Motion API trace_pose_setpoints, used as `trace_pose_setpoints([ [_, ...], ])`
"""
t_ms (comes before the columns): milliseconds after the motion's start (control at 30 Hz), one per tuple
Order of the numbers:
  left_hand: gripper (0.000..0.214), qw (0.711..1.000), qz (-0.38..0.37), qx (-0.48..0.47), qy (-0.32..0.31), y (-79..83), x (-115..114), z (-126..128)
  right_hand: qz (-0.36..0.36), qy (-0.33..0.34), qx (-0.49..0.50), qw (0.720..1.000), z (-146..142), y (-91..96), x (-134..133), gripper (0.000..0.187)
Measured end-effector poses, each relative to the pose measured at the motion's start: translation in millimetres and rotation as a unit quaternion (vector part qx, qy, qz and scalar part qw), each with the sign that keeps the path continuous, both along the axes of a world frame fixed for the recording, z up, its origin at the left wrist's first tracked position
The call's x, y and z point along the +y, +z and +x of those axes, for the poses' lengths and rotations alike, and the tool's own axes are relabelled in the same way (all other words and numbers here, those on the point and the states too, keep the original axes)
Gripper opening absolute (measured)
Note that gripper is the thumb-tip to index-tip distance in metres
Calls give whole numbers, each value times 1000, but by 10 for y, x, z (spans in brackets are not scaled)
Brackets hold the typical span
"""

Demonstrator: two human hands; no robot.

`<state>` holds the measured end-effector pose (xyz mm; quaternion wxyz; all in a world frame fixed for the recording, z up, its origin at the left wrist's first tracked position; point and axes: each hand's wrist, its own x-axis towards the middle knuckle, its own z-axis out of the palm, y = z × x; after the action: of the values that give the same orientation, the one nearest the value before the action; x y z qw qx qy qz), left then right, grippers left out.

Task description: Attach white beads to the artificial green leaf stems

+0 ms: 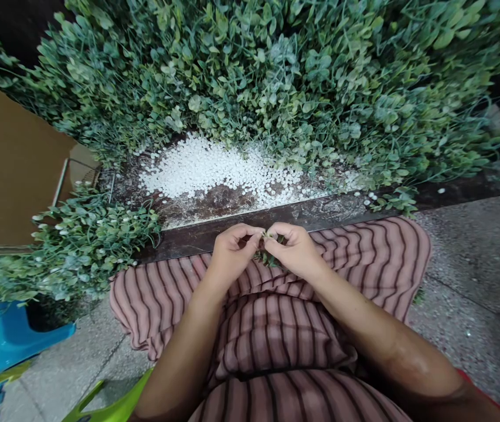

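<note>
My left hand (232, 251) and my right hand (292, 249) meet over my lap, fingers pinched together on a small green leafy sprig (269, 246) that shows between and below the fingertips. Both hands hover above my striped pink-brown garment (276, 316). Just beyond them a dark board (329, 211) carries a heap of small white beads (214, 173). A big mass of green artificial foliage (276, 76) rises behind the beads.
A smaller pile of green sprigs (82, 240) lies at the left by a cardboard box (7, 170). A blue plastic stool (3, 337) sits lower left, with a green plastic edge (113, 404) below. Grey speckled floor (473, 281) spreads to the right.
</note>
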<state>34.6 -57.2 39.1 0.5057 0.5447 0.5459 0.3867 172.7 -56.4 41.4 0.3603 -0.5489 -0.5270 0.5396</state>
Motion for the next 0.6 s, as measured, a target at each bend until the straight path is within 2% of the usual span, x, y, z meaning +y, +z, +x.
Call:
trace_pose_setpoints([
  [200,15,1000,-10,-6,-1,28,-11,30,-12,-4,10,1000,1,-42,-2,14],
  [600,14,998,42,42,-32,-3,-2,3,-33,-11,13,999,-23,-38,-15,17],
])
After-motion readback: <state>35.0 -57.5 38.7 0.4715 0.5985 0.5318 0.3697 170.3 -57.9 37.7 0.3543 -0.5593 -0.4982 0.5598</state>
